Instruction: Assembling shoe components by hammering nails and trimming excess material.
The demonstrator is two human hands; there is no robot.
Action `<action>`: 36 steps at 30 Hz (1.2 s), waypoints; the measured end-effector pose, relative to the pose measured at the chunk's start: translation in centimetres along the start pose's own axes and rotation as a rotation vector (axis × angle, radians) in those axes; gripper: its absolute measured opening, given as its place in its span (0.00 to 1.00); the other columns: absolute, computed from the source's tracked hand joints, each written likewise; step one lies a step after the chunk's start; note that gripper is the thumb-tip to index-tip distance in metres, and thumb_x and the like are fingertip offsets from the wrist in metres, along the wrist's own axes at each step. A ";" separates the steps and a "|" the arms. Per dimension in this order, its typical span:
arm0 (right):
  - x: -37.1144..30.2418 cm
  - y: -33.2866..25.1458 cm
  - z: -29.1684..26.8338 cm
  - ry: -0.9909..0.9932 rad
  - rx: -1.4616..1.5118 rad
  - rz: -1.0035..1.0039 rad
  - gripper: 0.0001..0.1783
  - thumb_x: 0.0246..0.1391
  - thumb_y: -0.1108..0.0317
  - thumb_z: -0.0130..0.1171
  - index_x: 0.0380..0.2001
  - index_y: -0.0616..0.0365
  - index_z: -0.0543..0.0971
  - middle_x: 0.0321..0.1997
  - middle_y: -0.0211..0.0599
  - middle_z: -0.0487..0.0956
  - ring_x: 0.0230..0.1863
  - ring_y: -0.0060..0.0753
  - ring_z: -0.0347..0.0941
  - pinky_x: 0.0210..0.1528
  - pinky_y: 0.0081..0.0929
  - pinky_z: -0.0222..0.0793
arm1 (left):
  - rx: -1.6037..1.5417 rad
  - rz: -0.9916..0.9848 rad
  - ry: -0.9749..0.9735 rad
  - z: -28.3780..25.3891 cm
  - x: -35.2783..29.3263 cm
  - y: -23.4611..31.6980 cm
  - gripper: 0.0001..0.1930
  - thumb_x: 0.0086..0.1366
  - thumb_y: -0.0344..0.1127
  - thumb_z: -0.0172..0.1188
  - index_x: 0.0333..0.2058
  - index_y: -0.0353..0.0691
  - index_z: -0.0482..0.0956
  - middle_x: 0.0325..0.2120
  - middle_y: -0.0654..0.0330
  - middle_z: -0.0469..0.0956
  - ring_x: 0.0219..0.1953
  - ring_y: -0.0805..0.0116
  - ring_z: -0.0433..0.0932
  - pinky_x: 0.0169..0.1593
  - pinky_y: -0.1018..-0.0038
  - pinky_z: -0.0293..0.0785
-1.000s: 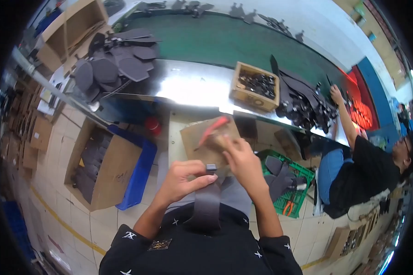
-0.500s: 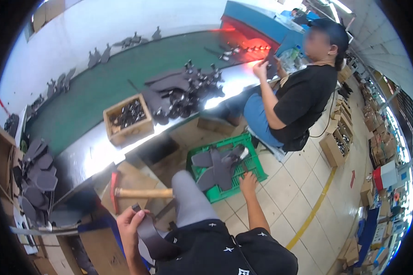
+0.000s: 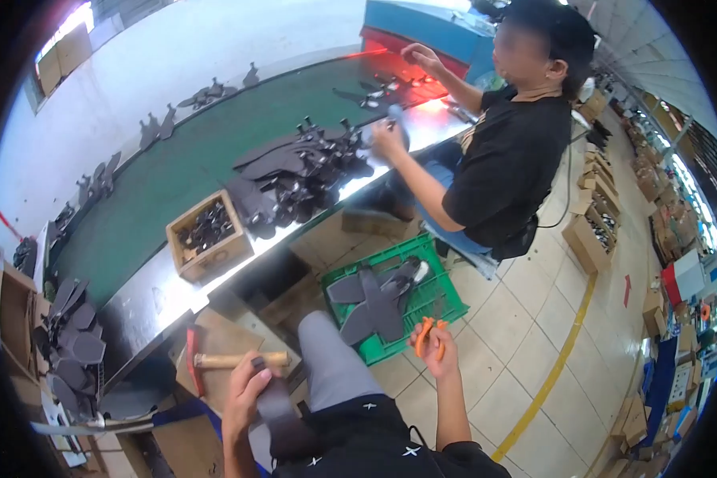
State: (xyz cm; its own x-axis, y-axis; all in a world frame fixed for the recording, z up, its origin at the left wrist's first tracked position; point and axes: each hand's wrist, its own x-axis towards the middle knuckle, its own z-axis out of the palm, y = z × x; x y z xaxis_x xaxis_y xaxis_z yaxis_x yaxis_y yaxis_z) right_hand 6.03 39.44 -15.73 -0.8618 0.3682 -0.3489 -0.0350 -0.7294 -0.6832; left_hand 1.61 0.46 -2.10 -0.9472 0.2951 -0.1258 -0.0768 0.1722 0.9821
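My left hand (image 3: 244, 394) is closed on a dark brown-grey piece like a shoe part (image 3: 283, 416), pinching its upper end while the wide part hangs down by my lap. In my right hand (image 3: 442, 354) is a pair of pliers (image 3: 425, 331) with orange handles, its jaws pointing up and away from me. Just beyond that hand, a green plastic crate (image 3: 456, 309) on the floor carries several flat dark grey shoe parts (image 3: 378, 315). Left of my knee, a hammer (image 3: 239, 361) with a red head and wooden handle lies on a brown board.
A wooden box (image 3: 207, 263) of small dark parts stands on the metal edge of the green conveyor belt (image 3: 135, 215). Dark shoe parts (image 3: 295, 171) are heaped beyond it. A co-worker (image 3: 506, 159) sits at the right. More grey pieces (image 3: 76, 350) are stacked at far left.
My right hand has come back from the crate's edge and now shows orange-handled pliers in it. My left hand has shifted right, in front of the hammer handle. The co-worker's hands have moved apart.
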 end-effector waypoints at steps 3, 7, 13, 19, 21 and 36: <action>-2.1 0.6 4.5 -0.534 0.097 0.187 0.17 0.47 0.65 0.58 0.38 0.64 0.81 0.53 0.47 0.73 0.55 0.40 0.71 0.55 0.39 0.66 | -0.249 0.003 -0.164 1.6 1.2 1.0 0.16 0.68 0.39 0.48 0.42 0.33 0.78 0.39 0.56 0.78 0.44 0.66 0.73 0.52 0.72 0.66; -3.0 -1.2 11.0 -0.812 -0.222 0.038 0.19 0.42 0.60 0.60 0.33 0.64 0.86 0.70 0.58 0.63 0.65 0.48 0.65 0.61 0.41 0.64 | -0.141 0.066 -0.311 2.5 2.4 2.9 0.14 0.71 0.42 0.48 0.38 0.36 0.76 0.35 0.60 0.75 0.42 0.70 0.72 0.49 0.73 0.67; -3.3 -4.2 17.2 -1.243 -0.750 0.044 0.16 0.44 0.66 0.61 0.34 0.68 0.85 0.70 0.55 0.64 0.66 0.48 0.65 0.64 0.44 0.62 | -0.183 0.045 -0.281 2.2 0.3 3.4 0.16 0.72 0.42 0.48 0.40 0.34 0.76 0.37 0.59 0.76 0.42 0.69 0.73 0.49 0.72 0.68; -4.4 -4.9 20.1 -1.294 -1.372 -0.315 0.18 0.38 0.75 0.55 0.37 0.65 0.80 0.60 0.46 0.73 0.62 0.47 0.70 0.69 0.52 0.55 | -0.276 -0.018 -0.298 2.3 -0.5 3.4 0.14 0.69 0.40 0.50 0.37 0.33 0.77 0.35 0.56 0.78 0.42 0.66 0.75 0.51 0.70 0.69; -4.6 -5.6 21.3 -1.315 -1.488 -0.335 0.17 0.38 0.75 0.55 0.36 0.64 0.79 0.60 0.45 0.72 0.62 0.47 0.69 0.72 0.56 0.49 | -0.329 -0.020 -0.296 2.4 -0.6 3.2 0.13 0.69 0.39 0.50 0.37 0.33 0.77 0.36 0.56 0.79 0.43 0.66 0.76 0.52 0.70 0.69; -4.9 -6.5 23.4 -1.332 -1.605 -0.362 0.12 0.38 0.76 0.60 0.32 0.67 0.77 0.47 0.48 0.73 0.47 0.49 0.75 0.55 0.40 0.71 | -0.385 -0.051 -0.290 2.7 -0.3 2.3 0.14 0.71 0.38 0.49 0.39 0.32 0.77 0.37 0.57 0.80 0.44 0.68 0.76 0.53 0.72 0.68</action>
State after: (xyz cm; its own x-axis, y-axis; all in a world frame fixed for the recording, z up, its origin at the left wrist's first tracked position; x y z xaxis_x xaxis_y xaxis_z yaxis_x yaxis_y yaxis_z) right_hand -1.40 28.91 5.44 -0.6970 -0.7155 -0.0479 -0.5083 0.5401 -0.6708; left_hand 2.61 3.33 -0.23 -0.8177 0.5544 -0.1549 -0.2820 -0.1512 0.9474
